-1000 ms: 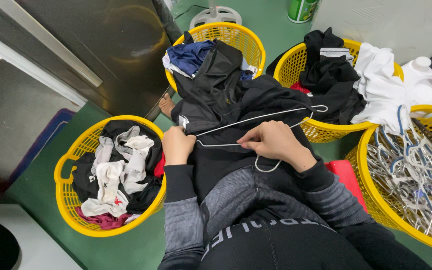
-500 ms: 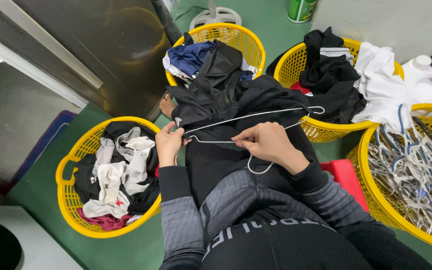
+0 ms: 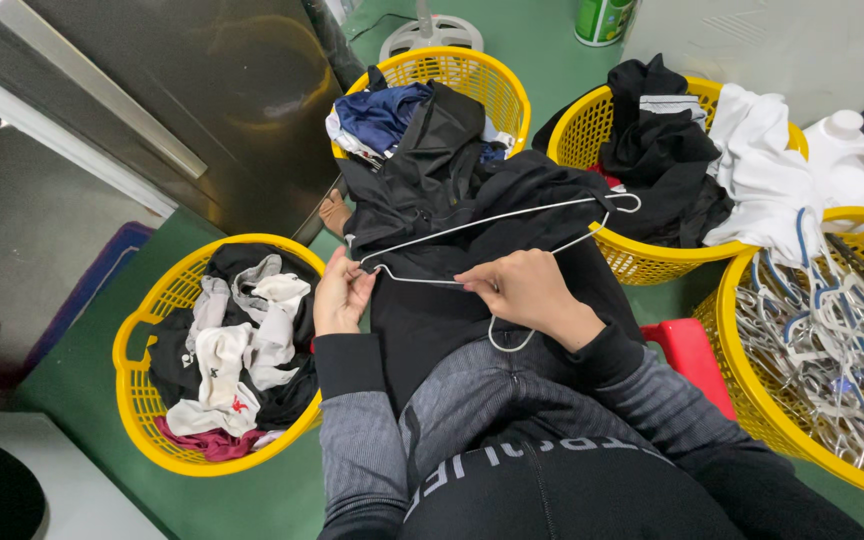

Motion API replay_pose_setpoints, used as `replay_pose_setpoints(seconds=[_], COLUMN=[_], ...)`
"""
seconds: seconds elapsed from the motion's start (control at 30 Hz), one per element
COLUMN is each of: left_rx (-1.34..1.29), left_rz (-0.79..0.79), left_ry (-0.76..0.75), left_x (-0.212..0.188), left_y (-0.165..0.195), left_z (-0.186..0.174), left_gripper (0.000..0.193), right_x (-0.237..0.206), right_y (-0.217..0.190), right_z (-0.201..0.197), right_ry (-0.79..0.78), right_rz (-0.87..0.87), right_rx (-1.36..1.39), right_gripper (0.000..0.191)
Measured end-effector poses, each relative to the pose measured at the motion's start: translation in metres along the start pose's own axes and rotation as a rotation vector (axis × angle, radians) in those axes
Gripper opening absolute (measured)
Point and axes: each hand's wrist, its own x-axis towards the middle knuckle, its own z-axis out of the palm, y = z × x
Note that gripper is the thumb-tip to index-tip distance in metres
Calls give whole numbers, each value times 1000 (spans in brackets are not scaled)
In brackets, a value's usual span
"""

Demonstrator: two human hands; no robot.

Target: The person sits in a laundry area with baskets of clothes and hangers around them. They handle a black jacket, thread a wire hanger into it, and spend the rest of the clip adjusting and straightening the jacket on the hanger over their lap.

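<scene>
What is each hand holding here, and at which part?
Both hold a white wire hanger over a black garment: the left hand pinches its left end corner, the right hand grips the bottom wire near the hook's neck.

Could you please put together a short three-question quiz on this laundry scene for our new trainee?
1. True or false: the right hand grips a wire hanger.
2. Which basket holds loose hangers? A. basket of hangers at the right B. basket of socks at the left
3. What colour is the garment on the lap, under the left hand?

Key: 1 true; 2 A; 3 black.
</scene>
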Motion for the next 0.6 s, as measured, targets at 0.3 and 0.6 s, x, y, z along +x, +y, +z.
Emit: replay_pose_setpoints(seconds=[0.3, 0.6], left_rx=[7, 1143], left_rz=[-25, 618], left_ry=[-59, 314], left_x=[-4, -22], left_y=[8, 1], left_z=[0, 14], left_gripper=[30, 47], right_x=[2, -2], right_y=[-3, -6], right_z=[-4, -8], right_ry=[12, -103], right_rz=[-1, -90], right_rx=[-28, -64], right_gripper=[19, 23])
